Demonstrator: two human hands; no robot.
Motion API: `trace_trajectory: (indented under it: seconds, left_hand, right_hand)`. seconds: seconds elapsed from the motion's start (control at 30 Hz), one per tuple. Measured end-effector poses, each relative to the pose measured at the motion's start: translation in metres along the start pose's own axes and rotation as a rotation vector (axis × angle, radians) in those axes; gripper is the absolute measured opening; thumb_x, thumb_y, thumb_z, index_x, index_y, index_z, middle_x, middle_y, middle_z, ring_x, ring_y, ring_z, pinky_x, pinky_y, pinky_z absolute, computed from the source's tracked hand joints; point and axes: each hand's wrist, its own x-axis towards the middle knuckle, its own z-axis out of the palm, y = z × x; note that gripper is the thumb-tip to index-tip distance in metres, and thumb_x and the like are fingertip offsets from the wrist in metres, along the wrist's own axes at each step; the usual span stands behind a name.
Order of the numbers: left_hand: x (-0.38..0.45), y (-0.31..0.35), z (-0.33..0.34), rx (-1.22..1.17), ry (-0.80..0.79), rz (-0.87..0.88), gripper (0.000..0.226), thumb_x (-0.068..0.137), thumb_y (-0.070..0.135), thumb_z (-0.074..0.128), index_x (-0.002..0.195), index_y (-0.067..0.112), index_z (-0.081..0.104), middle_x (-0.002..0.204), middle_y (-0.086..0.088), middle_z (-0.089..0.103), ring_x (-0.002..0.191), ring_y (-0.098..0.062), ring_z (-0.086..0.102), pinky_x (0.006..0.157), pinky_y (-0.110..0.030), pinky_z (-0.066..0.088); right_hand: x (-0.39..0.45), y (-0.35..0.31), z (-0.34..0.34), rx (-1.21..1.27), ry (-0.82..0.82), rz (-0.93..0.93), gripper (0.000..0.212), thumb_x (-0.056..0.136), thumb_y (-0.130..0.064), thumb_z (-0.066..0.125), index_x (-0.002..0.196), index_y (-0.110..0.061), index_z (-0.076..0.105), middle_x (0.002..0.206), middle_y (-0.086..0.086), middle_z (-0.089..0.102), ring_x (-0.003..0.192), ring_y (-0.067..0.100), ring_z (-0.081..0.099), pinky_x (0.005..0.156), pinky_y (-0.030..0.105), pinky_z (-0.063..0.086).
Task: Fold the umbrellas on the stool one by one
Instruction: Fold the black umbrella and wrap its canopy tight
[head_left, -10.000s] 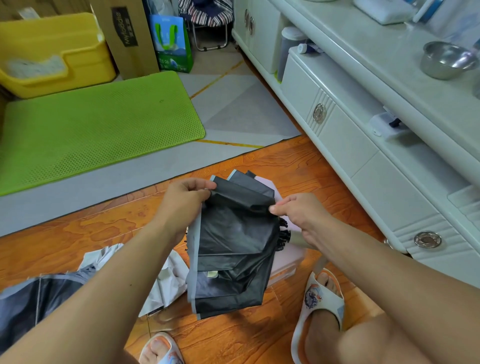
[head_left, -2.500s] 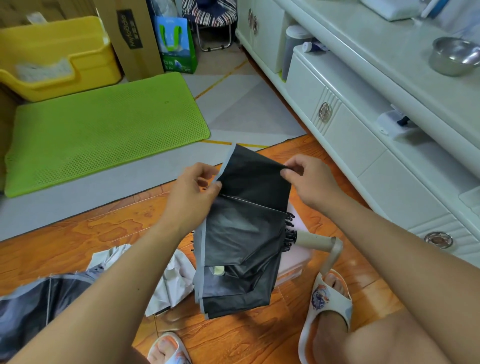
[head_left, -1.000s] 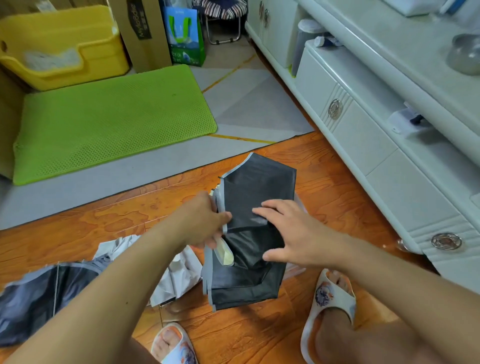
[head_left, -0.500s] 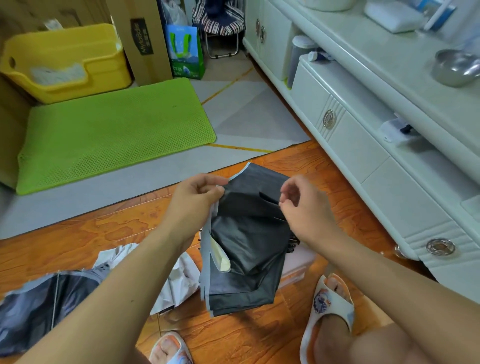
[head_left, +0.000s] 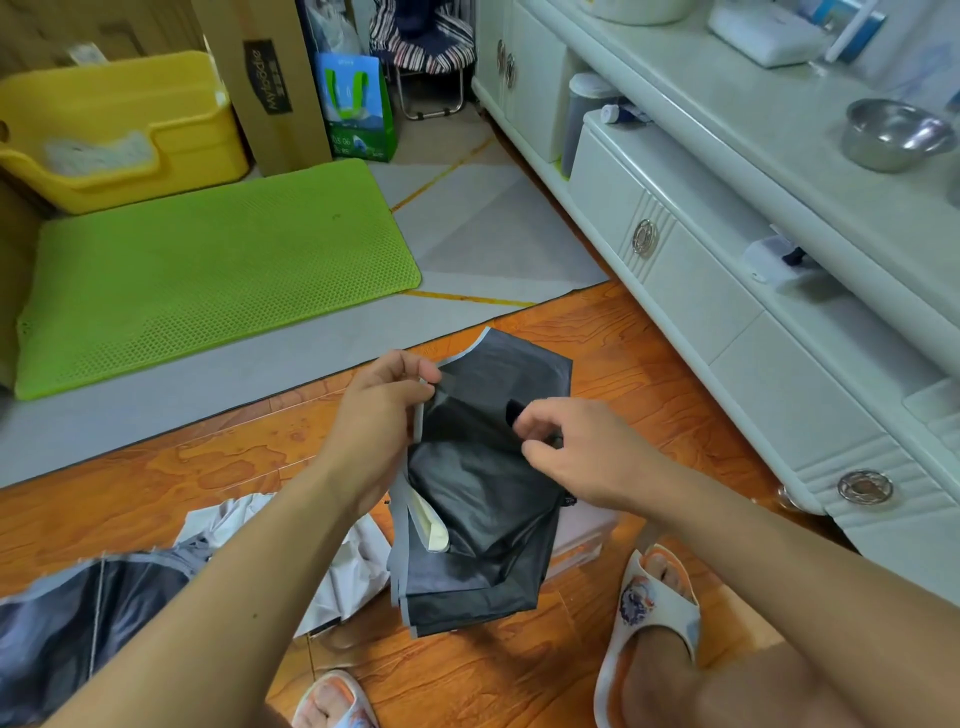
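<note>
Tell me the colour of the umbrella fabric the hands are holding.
Black, with a grey edge trim: the umbrella, pinched by the left hand and right hand, head view.

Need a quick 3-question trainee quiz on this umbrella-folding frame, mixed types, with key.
1. True or false: the left hand pinches the black umbrella at its grey-trimmed edge.
2. What does the right hand pinch? A) slipper B) the umbrella's black strap C) steel bowl
3. Fill in: another unfolded umbrella lies on the ____ floor.

Key: 1 true; 2 B; 3 wooden
</note>
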Motion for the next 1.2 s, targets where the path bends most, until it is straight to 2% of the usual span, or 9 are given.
trace_trajectory:
  seconds: [0.17, 0.27, 0.37, 0.43, 0.5, 0.63, 0.77, 1.03, 1.2]
  left_hand:
    - [-0.006, -0.002, -0.004, 0.091, -0.065, 0.007, 0.02, 0.081, 0.0, 0.055, 0.08, 0.017, 0.064, 0.079, -0.013, 0.047, 0.065, -0.021, 0.042, 0.059, -0.031, 0.034]
    - [-0.01, -0.003, -0.003, 0.117, -0.1, 0.001, 0.02, 0.074, 0.007, 0.056, 0.077, 0.022, 0.069, 0.088, -0.013, 0.047, 0.074, -0.029, 0.033, 0.063, -0.035, 0.027]
    - [-0.011, -0.002, -0.003, 0.138, -0.044, 0.017, 0.02, 0.076, 0.005, 0.057, 0.077, 0.021, 0.069, 0.084, -0.014, 0.049, 0.073, -0.03, 0.038, 0.068, -0.038, 0.031]
    - [-0.01, -0.004, -0.006, 0.152, 0.011, 0.028, 0.025, 0.085, -0.004, 0.056, 0.078, 0.018, 0.067, 0.08, -0.013, 0.052, 0.068, -0.026, 0.048, 0.069, -0.037, 0.039]
    - [-0.008, -0.005, -0.008, 0.141, 0.034, 0.027, 0.029, 0.091, -0.012, 0.051, 0.08, 0.013, 0.064, 0.076, -0.011, 0.054, 0.065, -0.021, 0.054, 0.066, -0.034, 0.045]
    - [-0.008, -0.007, -0.005, 0.148, 0.048, 0.039, 0.027, 0.092, -0.012, 0.051, 0.083, 0.01, 0.063, 0.071, -0.007, 0.053, 0.062, -0.018, 0.052, 0.064, -0.03, 0.045]
    - [-0.006, -0.006, -0.008, 0.135, 0.045, 0.047, 0.03, 0.093, -0.012, 0.051, 0.081, 0.013, 0.064, 0.073, -0.008, 0.052, 0.066, -0.021, 0.049, 0.067, -0.033, 0.043]
    - [-0.005, -0.002, -0.01, 0.135, 0.074, 0.043, 0.031, 0.092, -0.012, 0.05, 0.08, 0.013, 0.064, 0.081, -0.013, 0.059, 0.07, -0.023, 0.053, 0.07, -0.036, 0.043]
    - [-0.007, -0.002, -0.009, 0.145, 0.027, 0.038, 0.03, 0.093, -0.011, 0.051, 0.083, 0.012, 0.066, 0.074, -0.006, 0.057, 0.071, -0.021, 0.054, 0.073, -0.036, 0.045]
  right_hand:
    - [0.007, 0.001, 0.006, -0.013, -0.057, 0.108, 0.033, 0.094, -0.044, 0.057, 0.121, -0.031, 0.069, 0.111, -0.001, 0.057, 0.109, 0.022, 0.052, 0.089, 0.035, 0.046]
    - [0.008, -0.002, 0.01, -0.012, -0.047, 0.113, 0.013, 0.093, -0.044, 0.062, 0.092, -0.034, 0.069, 0.106, -0.001, 0.062, 0.113, 0.027, 0.049, 0.088, 0.034, 0.038]
    - [0.004, -0.011, 0.009, 0.001, 0.082, 0.06, 0.01, 0.093, -0.029, 0.069, 0.085, -0.028, 0.063, 0.103, -0.002, 0.066, 0.103, 0.02, 0.054, 0.081, 0.033, 0.039]
    - [0.002, -0.013, 0.008, 0.073, 0.148, 0.103, 0.014, 0.09, -0.027, 0.074, 0.083, -0.023, 0.063, 0.093, -0.007, 0.066, 0.09, 0.016, 0.06, 0.07, 0.031, 0.044]
    - [0.001, -0.013, 0.006, 0.131, 0.193, 0.141, 0.017, 0.088, -0.025, 0.077, 0.082, -0.019, 0.062, 0.091, -0.008, 0.065, 0.084, 0.013, 0.061, 0.067, 0.027, 0.045]
    - [0.0, -0.01, 0.003, 0.131, 0.166, 0.2, 0.015, 0.093, -0.026, 0.07, 0.089, -0.019, 0.057, 0.091, -0.005, 0.065, 0.083, 0.013, 0.061, 0.069, 0.031, 0.048]
    - [-0.002, -0.006, 0.001, 0.204, 0.116, 0.186, 0.022, 0.092, -0.013, 0.07, 0.099, -0.023, 0.052, 0.094, -0.007, 0.066, 0.088, 0.008, 0.064, 0.071, 0.026, 0.05]
    - [-0.003, -0.001, -0.002, 0.265, 0.322, 0.15, 0.032, 0.085, -0.007, 0.077, 0.098, -0.024, 0.054, 0.082, -0.001, 0.063, 0.071, 0.01, 0.057, 0.062, 0.018, 0.039]
    - [-0.003, 0.008, 0.001, 0.201, 0.122, 0.208, 0.038, 0.081, -0.012, 0.082, 0.108, -0.024, 0.058, 0.102, -0.005, 0.062, 0.093, 0.013, 0.061, 0.081, 0.031, 0.053]
